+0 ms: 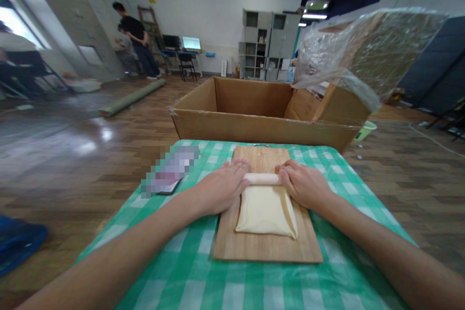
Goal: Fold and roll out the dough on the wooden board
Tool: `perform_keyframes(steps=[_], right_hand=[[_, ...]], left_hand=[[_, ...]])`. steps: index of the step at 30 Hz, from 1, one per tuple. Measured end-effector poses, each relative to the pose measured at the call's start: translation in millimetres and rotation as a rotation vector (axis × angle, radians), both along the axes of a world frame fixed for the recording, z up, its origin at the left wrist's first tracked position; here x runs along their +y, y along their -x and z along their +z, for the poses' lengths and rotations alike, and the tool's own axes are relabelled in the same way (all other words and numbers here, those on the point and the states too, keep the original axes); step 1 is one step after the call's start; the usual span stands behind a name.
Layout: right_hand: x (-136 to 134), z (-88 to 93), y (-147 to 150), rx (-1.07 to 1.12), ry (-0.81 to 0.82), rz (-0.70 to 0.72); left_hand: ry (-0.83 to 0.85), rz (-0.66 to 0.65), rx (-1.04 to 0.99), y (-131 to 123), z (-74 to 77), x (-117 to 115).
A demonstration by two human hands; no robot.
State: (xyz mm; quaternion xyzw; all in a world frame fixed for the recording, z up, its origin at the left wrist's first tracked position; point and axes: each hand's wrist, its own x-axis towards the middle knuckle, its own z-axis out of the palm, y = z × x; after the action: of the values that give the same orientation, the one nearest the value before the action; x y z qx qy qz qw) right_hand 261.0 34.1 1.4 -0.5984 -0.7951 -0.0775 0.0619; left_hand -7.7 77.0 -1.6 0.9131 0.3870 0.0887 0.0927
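A pale rolling pin (263, 179) lies crosswise over the far edge of a flat, roughly square sheet of dough (267, 210). My left hand (227, 184) rests over the pin's left end, fingers reaching forward and thumb on the near side. At the right end, my right hand (303, 181) is closed round the pin with bent fingers. Both ends of the pin are hidden under the hands. Beneath the dough is a wooden cutting board (269, 251) with a metal handle at its far edge. The dough's side edges look slightly raised.
A green-and-white checked tablecloth (196, 271) covers the table. A blurred phone-like object (170, 174) lies to the left. Beyond the table stands a large cardboard box (261, 126), with plastic-wrapped cardboard (385, 53) at its right. A person (136, 38) stands far back left.
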Motion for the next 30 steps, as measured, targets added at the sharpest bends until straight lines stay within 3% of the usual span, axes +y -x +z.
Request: perform_keyframes(steps=[5,7,10,12,14,17,20,26,30], right_hand=[[-1.4,-13.9,-5.0,-0.002,-0.061,-0.02],[4.0,-19.3,-8.4,0.069,-0.069,-0.109],[15.7,-23.8,-15.4,0.29,-0.072,-0.265],[21.8,-24.9,-20.5,0.442,-0.072,-0.326],[24.7,-25.5,-24.4,0.562,-0.084,-0.333],[23.9,-26.2,-26.3,0.691,-0.09,-0.29],[21.2,-26.6,-25.3,0.784,-0.066,-0.231],[19.6,-25.7,-24.4,0.843,-0.019,-0.171],[20.8,-27.9,-23.9,0.798,-0.045,-0.153]], left_hand=[[-0.005,-0.013,-0.077,2.0,10.2,-5.9],[0.016,0.019,-0.244,3.1,12.5,0.1],[-0.018,0.194,-0.638,3.6,9.5,13.5],[-0.042,0.287,-0.794,1.9,2.7,19.7],[-0.039,0.267,-0.75,-1.6,-6.2,21.2],[-0.033,0.103,-0.522,-8.1,-17.9,17.7],[-0.052,0.029,-0.428,-12.4,-21.8,14.1],[0.041,0.122,-0.401,-15.8,-11.6,11.6],[0.183,0.15,-0.506,-19.9,-11.7,11.7]])
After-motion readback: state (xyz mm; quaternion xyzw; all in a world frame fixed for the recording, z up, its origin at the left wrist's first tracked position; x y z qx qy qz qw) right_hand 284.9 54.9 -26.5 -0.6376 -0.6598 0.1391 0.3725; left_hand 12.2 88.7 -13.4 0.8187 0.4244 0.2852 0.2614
